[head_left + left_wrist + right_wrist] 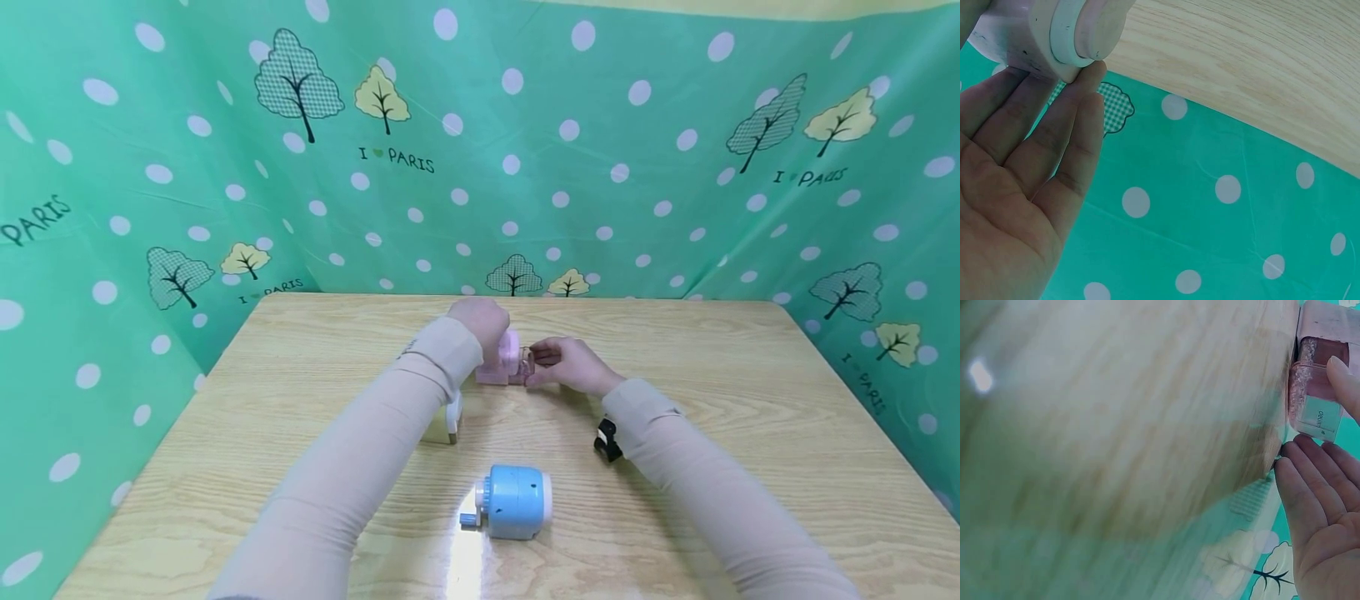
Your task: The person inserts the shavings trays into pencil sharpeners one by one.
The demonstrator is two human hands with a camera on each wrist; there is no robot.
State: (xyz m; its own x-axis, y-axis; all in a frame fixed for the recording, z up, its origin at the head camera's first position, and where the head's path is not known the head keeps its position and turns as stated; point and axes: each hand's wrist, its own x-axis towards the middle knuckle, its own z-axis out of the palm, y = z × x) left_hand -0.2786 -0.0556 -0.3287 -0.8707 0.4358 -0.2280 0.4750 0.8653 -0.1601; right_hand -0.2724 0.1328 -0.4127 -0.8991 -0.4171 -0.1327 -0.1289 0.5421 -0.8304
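Near the back of the table, a pink crank pencil sharpener (492, 376) is gripped by my left hand (482, 323). In the left wrist view the fingers lie along the side of its pink body (1013, 34), with part of the thumb at the top left corner. A clear shavings drawer (1310, 387) with pinkish shavings sticks out of the sharpener's right side. My right hand (576, 367) pinches that drawer, the thumb on one face and the fingertips at the opposite side. A small printed label shows through the drawer's end.
A blue crank pencil sharpener (516, 502) stands at the front middle. A pale yellow and white object (444, 422) is partly hidden behind the left forearm. A small black object (608, 442) lies beside the right wrist. Green dotted cloth (510, 150) hangs behind the wooden table (720, 350).
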